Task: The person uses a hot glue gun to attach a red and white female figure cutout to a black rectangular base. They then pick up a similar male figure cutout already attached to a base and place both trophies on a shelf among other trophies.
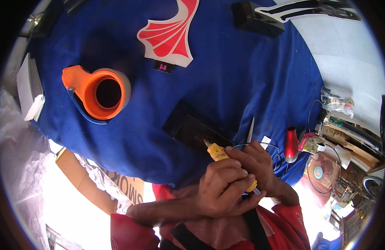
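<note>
Both hands meet low in the middle of the view, around a yellow glue gun (218,152) with a tapered tip and a pale, see-through stick (256,191) poking out of its back end. My left hand (223,183) wraps its lower side. My right hand (255,163) closes over it from the other side, hiding much of the body. The tip points up and left, over a black rectangular block (192,125) on the blue cloth (226,79). A dark cord (272,146) loops beside my right hand.
An orange round holder (92,89) stands at left. A red-and-white fan-shaped cutout (167,37) lies at the far side, near another black block (257,18). To the right are a pointed blade (251,130), a red cylinder-shaped tool (291,143) and a floor fan (322,171).
</note>
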### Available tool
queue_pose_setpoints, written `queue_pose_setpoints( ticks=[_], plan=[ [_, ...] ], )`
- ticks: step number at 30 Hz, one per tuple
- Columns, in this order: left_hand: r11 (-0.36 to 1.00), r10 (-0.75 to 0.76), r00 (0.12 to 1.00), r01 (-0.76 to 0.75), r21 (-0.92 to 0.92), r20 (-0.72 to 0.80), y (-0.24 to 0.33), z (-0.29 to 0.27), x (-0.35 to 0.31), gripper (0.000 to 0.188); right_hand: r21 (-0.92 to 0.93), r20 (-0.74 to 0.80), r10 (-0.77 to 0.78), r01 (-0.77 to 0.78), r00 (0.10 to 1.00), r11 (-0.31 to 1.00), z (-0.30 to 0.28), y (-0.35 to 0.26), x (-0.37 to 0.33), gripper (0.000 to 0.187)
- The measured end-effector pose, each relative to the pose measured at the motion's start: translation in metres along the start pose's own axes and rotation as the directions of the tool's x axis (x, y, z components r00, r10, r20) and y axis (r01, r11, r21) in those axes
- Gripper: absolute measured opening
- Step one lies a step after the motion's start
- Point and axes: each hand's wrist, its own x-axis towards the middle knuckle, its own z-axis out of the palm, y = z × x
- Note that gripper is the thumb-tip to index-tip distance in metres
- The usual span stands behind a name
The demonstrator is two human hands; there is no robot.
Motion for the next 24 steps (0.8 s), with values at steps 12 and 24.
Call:
queue_pose_setpoints(
  ticks=[12, 24],
  plan=[
    [1.0, 0.012, 0.999, -0.011, 0.011, -0.032, 0.0, 0.003, -0.001, 0.039, 0.027, 0.036, -0.033, 0.032, 0.999, 0.999, -0.002, 0.003, 0.005, 0.051],
    [1.0, -0.003, 0.998, 0.004, 0.008, -0.061, 0.0, 0.006, -0.002, 0.041, 0.111, 0.107, 0.05, -0.062, 0.993, 0.992, -0.009, 0.002, 0.009, 0.055]
  ],
)
